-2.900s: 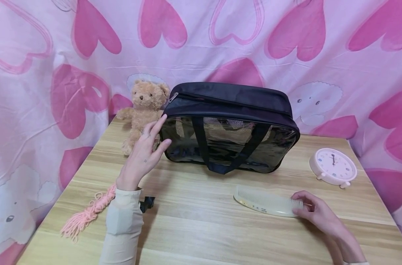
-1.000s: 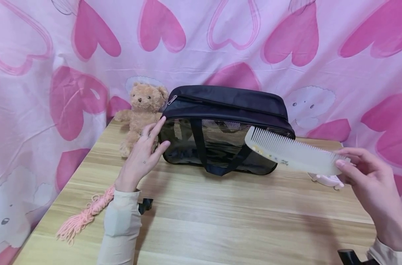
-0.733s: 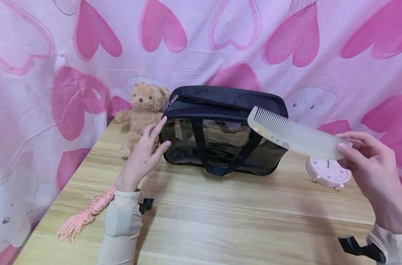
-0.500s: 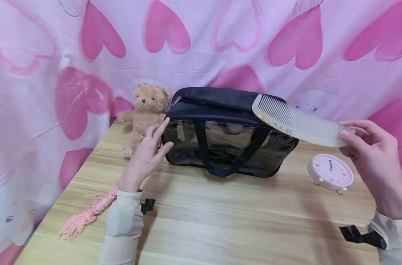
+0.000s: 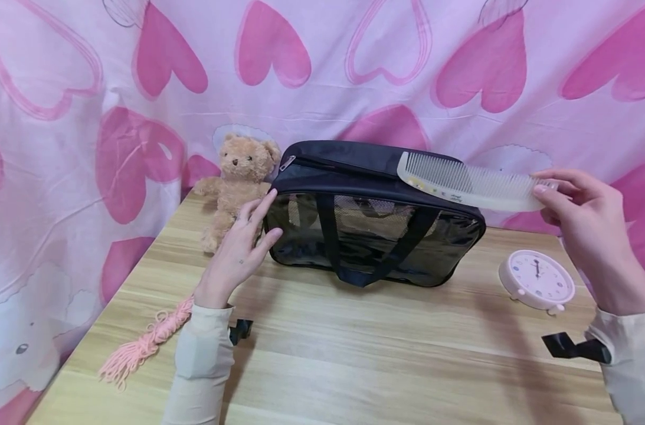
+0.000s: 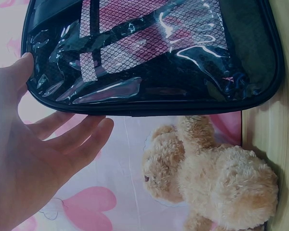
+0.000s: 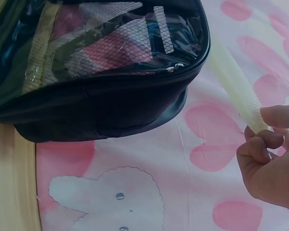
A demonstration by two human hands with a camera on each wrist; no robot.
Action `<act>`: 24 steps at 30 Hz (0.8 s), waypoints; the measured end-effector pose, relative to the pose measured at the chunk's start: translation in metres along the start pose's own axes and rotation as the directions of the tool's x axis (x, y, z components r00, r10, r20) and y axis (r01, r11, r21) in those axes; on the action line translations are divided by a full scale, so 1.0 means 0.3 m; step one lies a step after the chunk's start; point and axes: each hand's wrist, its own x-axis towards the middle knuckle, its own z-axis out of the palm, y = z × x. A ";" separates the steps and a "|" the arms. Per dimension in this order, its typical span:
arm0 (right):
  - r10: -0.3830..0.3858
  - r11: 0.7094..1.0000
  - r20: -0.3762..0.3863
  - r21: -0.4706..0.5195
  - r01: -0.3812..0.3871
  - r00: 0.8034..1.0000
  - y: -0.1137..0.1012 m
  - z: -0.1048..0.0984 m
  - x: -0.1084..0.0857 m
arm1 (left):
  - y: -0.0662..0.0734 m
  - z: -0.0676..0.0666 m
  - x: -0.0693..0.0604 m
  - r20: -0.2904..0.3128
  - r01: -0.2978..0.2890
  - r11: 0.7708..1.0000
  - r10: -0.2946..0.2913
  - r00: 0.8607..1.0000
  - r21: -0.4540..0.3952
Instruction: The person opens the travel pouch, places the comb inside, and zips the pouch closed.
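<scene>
A pale, translucent comb [image 5: 471,184] is pinched at its right end by my right hand [image 5: 590,221], between thumb and fingers. Its free end hangs over the top right of a black bag [image 5: 375,189] with clear side panels and a strap handle. The bag's zipper lies along the top, its metal pull at the left end. My left hand [image 5: 239,254] touches the bag's left edge with fingers spread and fairly straight. In the left wrist view, the thumb and fingers [image 6: 79,139] lie against that edge. The right wrist view shows the comb [image 7: 236,82] raised beside the bag.
Behind the left hand sits a tan teddy bear [image 5: 237,183]. A pink alarm clock [image 5: 537,280] lies face up at the right. A pink yarn bundle [image 5: 147,342] lies by the left forearm. A heart-patterned curtain [image 5: 322,71] hangs behind the wooden table [image 5: 364,354].
My right hand has lifted the comb off the table and brought it up over the bag's top right, lately shifting it slightly left. My left hand stays at the bag's left edge.
</scene>
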 end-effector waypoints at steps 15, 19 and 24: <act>-0.238 0.864 0.104 -0.432 0.260 0.966 0.032 0.112 0.097 | -0.006 0.003 0.001 -0.001 -0.014 1.000 0.014 1.000 0.009; -0.240 0.847 0.117 -0.460 0.267 0.964 0.049 0.137 0.106 | -0.005 0.004 0.002 -0.002 -0.016 1.000 0.016 1.000 0.010; -0.183 0.867 0.155 -0.440 0.234 0.971 0.066 0.178 0.110 | -0.002 0.000 0.000 0.002 -0.010 1.000 0.010 1.000 0.008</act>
